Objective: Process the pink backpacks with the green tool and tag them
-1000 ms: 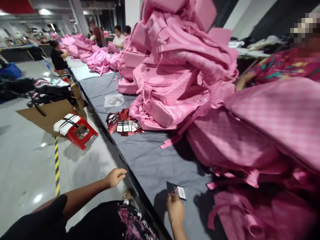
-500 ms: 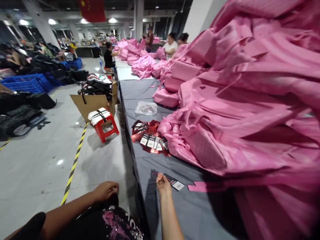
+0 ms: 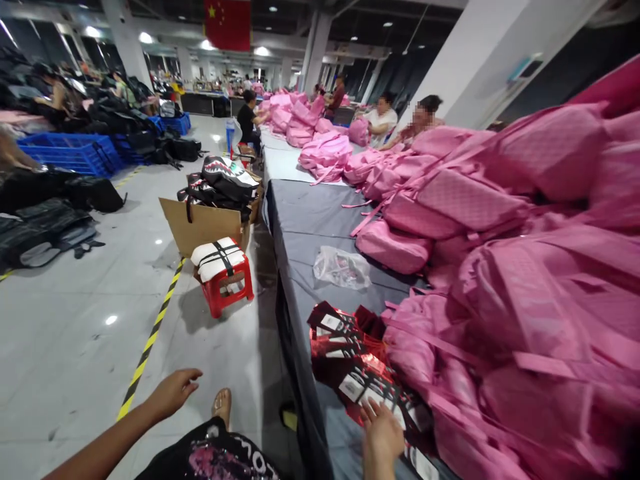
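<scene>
My right hand (image 3: 383,433) reaches over the dark table with fingers stretched and slightly apart. Its fingertips are at the near edge of a spread of black-and-red hang tags (image 3: 350,387) with white labels; whether they press on one is hard to tell. Another tag (image 3: 421,463) lies just right of my wrist, partly cut off by the frame. Over the floor on the left, my left hand (image 3: 175,393) hangs open in the air, holding nothing. Pink backpacks (image 3: 530,320) are heaped directly right of the tags, some straps beside them.
A clear plastic bag (image 3: 343,267) lies on the table (image 3: 310,227) beyond the tags. Left of the table stand a red stool (image 3: 227,287) with a white pad and a cardboard box (image 3: 205,227) of black bags. Several people work farther back, near blue crates (image 3: 75,153).
My right hand has moved from the lone tag to the spread of tags. My left hand has moved left and its fingers have opened out. The view has turned and shifted.
</scene>
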A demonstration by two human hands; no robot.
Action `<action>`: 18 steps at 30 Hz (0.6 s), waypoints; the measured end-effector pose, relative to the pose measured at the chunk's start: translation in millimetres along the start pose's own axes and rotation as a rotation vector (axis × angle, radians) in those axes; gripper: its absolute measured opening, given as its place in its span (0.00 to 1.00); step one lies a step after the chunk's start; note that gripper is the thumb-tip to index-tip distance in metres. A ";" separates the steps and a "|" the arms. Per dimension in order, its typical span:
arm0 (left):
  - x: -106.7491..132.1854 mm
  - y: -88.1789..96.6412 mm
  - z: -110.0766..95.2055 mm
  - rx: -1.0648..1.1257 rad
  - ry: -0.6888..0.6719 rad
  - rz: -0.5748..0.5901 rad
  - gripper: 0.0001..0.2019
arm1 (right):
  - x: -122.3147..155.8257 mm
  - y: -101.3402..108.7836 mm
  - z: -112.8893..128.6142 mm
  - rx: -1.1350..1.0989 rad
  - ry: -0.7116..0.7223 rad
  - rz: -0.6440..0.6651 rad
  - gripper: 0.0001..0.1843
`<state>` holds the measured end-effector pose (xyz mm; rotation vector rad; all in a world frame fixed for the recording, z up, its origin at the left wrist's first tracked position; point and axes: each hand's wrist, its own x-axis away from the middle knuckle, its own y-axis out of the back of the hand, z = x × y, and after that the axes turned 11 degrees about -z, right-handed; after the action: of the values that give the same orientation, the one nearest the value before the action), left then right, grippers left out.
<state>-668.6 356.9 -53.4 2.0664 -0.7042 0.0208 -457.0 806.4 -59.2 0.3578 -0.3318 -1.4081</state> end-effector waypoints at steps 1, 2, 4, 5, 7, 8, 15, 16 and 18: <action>-23.5 14.1 5.8 0.004 -0.007 -0.003 0.20 | 4.3 -12.7 11.7 0.004 -0.005 -0.057 0.30; -47.7 25.6 8.4 0.009 -0.021 -0.004 0.20 | 7.7 -26.2 24.3 0.013 0.010 -0.086 0.31; -96.6 39.7 3.1 0.027 -0.064 -0.010 0.21 | 10.2 -56.5 51.5 0.037 0.080 -0.064 0.29; -120.1 42.3 -4.7 0.041 -0.095 -0.011 0.21 | 9.0 -74.0 65.5 0.052 0.128 -0.022 0.28; -162.3 40.0 -28.1 0.072 -0.167 -0.002 0.22 | 1.6 -115.0 91.2 0.086 0.233 0.076 0.24; -180.5 36.0 -42.2 0.087 -0.208 0.010 0.21 | -4.9 -138.8 102.0 0.102 0.283 0.118 0.24; -293.2 8.5 -99.6 0.064 -0.460 0.229 0.18 | -123.1 -338.7 140.2 0.258 0.430 0.163 0.26; -314.6 10.5 -97.8 0.033 -0.444 0.235 0.18 | -149.9 -362.4 144.3 0.292 0.415 0.144 0.25; -362.0 22.3 -92.4 -0.026 -0.390 0.218 0.19 | -202.7 -397.0 151.4 0.371 0.364 0.092 0.25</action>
<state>-959.0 591.0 -83.8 1.9787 -1.1599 -0.2729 -903.6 950.3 -97.3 0.8795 -0.3041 -1.1603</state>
